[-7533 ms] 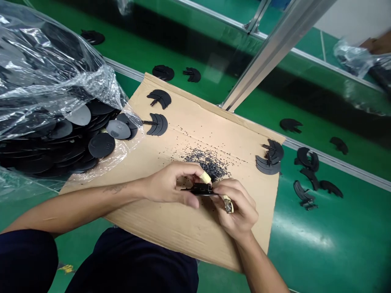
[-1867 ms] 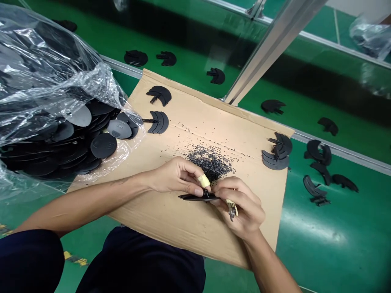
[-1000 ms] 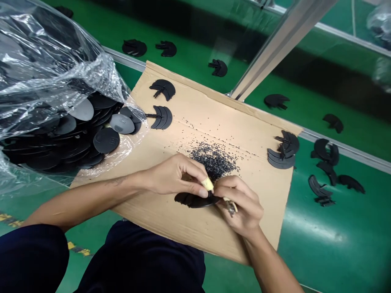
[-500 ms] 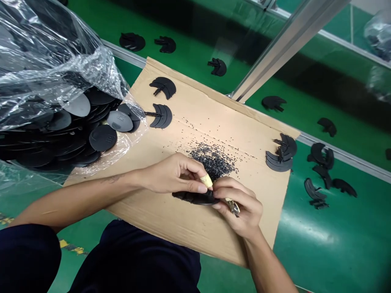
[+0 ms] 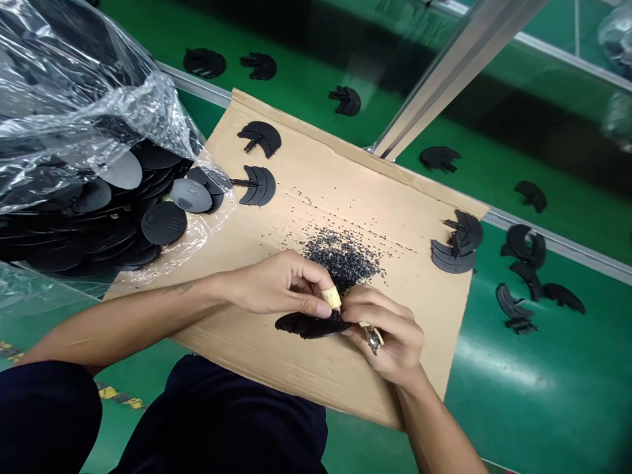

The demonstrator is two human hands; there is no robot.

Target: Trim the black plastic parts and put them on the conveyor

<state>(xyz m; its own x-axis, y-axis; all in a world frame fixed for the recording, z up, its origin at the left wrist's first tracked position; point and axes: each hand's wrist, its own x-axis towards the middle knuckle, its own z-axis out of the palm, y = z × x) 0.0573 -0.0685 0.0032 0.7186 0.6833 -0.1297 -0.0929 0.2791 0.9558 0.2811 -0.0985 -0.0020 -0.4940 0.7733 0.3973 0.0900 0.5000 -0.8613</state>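
Observation:
A black plastic disc-like part point(image 5: 309, 326) is held between my two hands, low over the cardboard. My left hand point(image 5: 284, 286) is closed, thumb and fingertips pinching its upper face; yellow tape wraps one fingertip. On the part's right end my right hand point(image 5: 390, 329) is closed, its fingers gripping the edge. A small shiny metal tool point(image 5: 372, 339) sticks out of that same hand below the fingers; its kind I cannot make out. Just beyond my fingers lies a heap of small black bits point(image 5: 345, 257). Where my fingertips meet, the part is partly hidden.
Flat cardboard point(image 5: 276, 368) lies under my hands. At left, a clear plastic bag point(image 5: 118, 99) spills many black discs point(image 5: 164, 222). Curved black pieces point(image 5: 259, 185) rest at the cardboard's corners, others point(image 5: 530, 247) on the green surface. A metal post point(image 5: 444, 85) rises behind.
The black part has tipped slightly, showing more of its face, and sits a little lower. Both hands keep their hold, with small finger shifts. The view has moved slightly.

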